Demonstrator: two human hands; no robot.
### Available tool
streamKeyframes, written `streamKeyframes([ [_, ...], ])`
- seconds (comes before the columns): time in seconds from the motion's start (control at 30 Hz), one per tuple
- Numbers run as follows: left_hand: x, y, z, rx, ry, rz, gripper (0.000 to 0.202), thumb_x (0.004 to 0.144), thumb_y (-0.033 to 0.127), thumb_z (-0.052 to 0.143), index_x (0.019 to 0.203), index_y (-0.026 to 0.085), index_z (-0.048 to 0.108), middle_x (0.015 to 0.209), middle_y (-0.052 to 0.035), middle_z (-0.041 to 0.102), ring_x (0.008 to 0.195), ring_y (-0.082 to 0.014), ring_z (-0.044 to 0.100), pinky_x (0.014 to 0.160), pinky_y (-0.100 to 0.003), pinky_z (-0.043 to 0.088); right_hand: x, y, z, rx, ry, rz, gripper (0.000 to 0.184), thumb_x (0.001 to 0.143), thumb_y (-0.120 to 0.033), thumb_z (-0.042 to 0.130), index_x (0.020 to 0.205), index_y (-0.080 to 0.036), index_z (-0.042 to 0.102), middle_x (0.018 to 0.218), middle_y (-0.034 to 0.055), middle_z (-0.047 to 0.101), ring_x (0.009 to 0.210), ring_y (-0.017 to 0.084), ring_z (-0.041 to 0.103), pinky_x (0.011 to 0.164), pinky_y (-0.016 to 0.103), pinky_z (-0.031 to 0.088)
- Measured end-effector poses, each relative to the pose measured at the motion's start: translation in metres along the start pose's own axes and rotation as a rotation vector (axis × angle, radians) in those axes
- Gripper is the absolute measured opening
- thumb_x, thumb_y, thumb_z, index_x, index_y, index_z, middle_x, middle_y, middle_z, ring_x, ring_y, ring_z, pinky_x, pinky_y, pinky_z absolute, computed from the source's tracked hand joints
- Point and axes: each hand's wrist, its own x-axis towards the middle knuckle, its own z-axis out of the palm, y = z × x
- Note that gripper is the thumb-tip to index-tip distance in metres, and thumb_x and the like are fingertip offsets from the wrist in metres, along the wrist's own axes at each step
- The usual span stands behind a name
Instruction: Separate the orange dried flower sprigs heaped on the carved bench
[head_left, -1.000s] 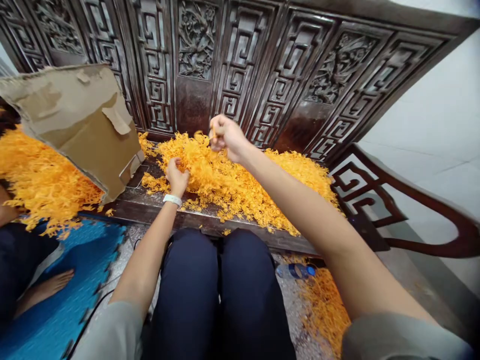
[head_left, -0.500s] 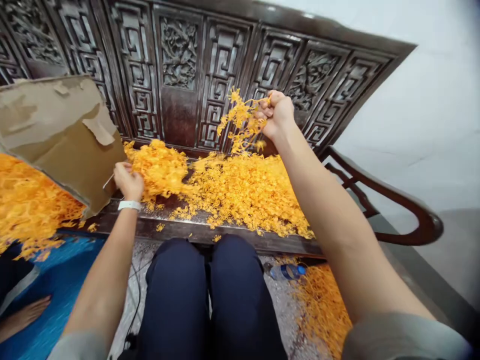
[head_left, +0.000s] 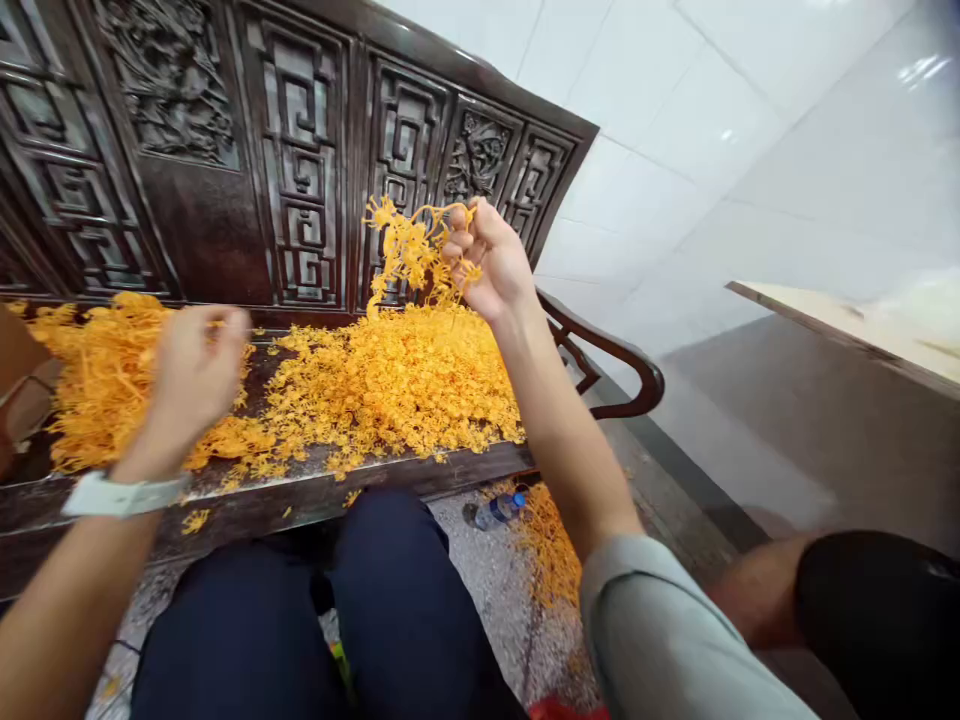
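Note:
Pinched in the fingers of my right hand (head_left: 487,258) is a thin-stemmed bunch of orange plastic-looking sprigs (head_left: 409,245) with small star-like heads. The bunch hangs to the left of the hand, just over a broad heap of loose orange heads (head_left: 405,385) on the dark wooden bench seat. My left hand (head_left: 196,370), with a pale band on its wrist, is in front of a second pile of tangled orange sprigs (head_left: 112,370). Motion smears its fingers, so whether it holds anything is unclear.
A carved dark bench back (head_left: 300,170) rises behind the heaps, with a curved armrest (head_left: 630,385) at right. Below are a water bottle (head_left: 499,510) and an orange mass (head_left: 551,550) on the floor. Cardboard (head_left: 19,365) shows at the left edge; another person's knee (head_left: 765,590) is at right.
The view has swung right, leaving most of the cardboard out of frame. My left hand has come away from the cardboard's edge. My right hand still holds the bunch above the heap.

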Motion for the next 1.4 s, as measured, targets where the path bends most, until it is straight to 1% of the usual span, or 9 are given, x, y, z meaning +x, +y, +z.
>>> streamKeyframes([
  [0.07,-0.015,0.071,0.025,-0.153,-0.169,0.127,0.048,0.103,0.056,0.050,0.075,0.020,0.065,0.071,-0.0036,0.063,0.069,-0.0181,0.057,0.070,-0.036,0.043,-0.024,0.000,0.013,0.043,0.031,-0.066,0.049,0.097,-0.075,0.063,0.102,-0.027,0.052,0.096,0.0039,0.072,0.072,0.015,0.062,0.067,0.033,0.059],
  [0.13,-0.032,0.126,0.044,-0.185,-0.374,0.333,0.059,0.103,0.056,0.057,0.057,0.021,0.047,0.052,0.0021,0.045,0.051,-0.0121,0.039,0.058,-0.033,0.030,-0.050,-0.002,0.029,0.083,0.102,-0.177,0.043,0.102,-0.070,0.059,0.106,-0.029,0.051,0.098,0.0034,0.073,0.071,0.015,0.063,0.068,0.034,0.059],
  [0.27,-0.054,0.166,0.062,-0.398,-0.260,0.340,0.040,0.109,0.052,0.053,0.088,0.020,0.065,0.088,-0.0040,0.073,0.075,-0.0147,0.062,0.069,-0.030,0.044,-0.110,-0.011,0.060,-0.007,0.250,-0.445,0.017,0.114,-0.047,0.049,0.111,-0.031,0.051,0.098,0.0016,0.074,0.079,0.017,0.070,0.079,0.037,0.060],
  [0.5,-0.042,0.128,0.069,-0.887,-0.307,-0.187,0.055,0.104,0.070,0.053,0.093,0.018,0.069,0.099,-0.0113,0.075,0.091,-0.0197,0.072,0.076,-0.029,0.058,-0.192,-0.001,0.073,-0.616,0.059,-0.662,0.017,0.104,-0.013,0.066,0.106,-0.029,0.070,0.122,0.0032,0.074,0.116,0.024,0.071,0.102,0.049,0.053],
  [0.7,-0.042,0.116,0.066,-0.955,-0.332,-0.424,0.044,0.103,0.064,0.063,0.095,0.020,0.063,0.087,-0.0059,0.071,0.072,-0.0146,0.070,0.069,-0.027,0.061,-0.230,0.017,0.062,-0.561,0.012,-0.416,0.018,0.099,-0.026,0.077,0.116,-0.030,0.072,0.122,0.0058,0.070,0.119,0.026,0.067,0.106,0.050,0.051],
  [0.83,-0.040,0.108,0.066,-0.888,-0.415,-0.440,0.039,0.106,0.060,0.060,0.098,0.021,0.062,0.087,-0.0045,0.069,0.069,-0.0140,0.070,0.063,-0.025,0.061,-0.229,0.024,0.043,-0.543,0.205,-0.157,0.044,0.099,-0.046,0.075,0.139,-0.033,0.061,0.139,0.0101,0.061,0.131,0.030,0.059,0.107,0.052,0.052],
  [0.93,-0.039,0.102,0.067,-0.805,-0.445,-0.436,0.034,0.107,0.054,0.060,0.099,0.021,0.063,0.088,-0.0033,0.066,0.065,-0.0127,0.067,0.058,-0.024,0.058,-0.216,0.037,0.031,-0.527,0.133,0.033,0.073,0.092,-0.055,0.081,0.155,-0.034,0.049,0.153,0.0119,0.055,0.139,0.032,0.054,0.114,0.054,0.049],
  [1.1,-0.040,0.092,0.069,-0.693,-0.527,-0.355,0.034,0.110,0.050,0.053,0.101,0.021,0.066,0.074,-0.0006,0.059,0.057,-0.0112,0.058,0.052,-0.022,0.050,-0.194,0.076,0.030,-0.061,-0.130,0.275,0.038,0.090,-0.059,0.077,0.113,-0.030,0.074,0.116,0.0055,0.075,0.104,0.023,0.068,0.096,0.042,0.058],
  [1.4,-0.038,0.075,0.066,-0.351,-0.538,-0.074,0.049,0.110,0.052,0.047,0.087,0.017,0.073,0.059,0.0015,0.048,0.054,-0.0136,0.045,0.056,-0.027,0.039,-0.188,0.104,0.024,0.214,0.188,0.418,0.026,0.079,-0.045,0.085,0.079,-0.023,0.071,0.086,0.0016,0.070,0.077,0.013,0.061,0.073,0.028,0.051],
])
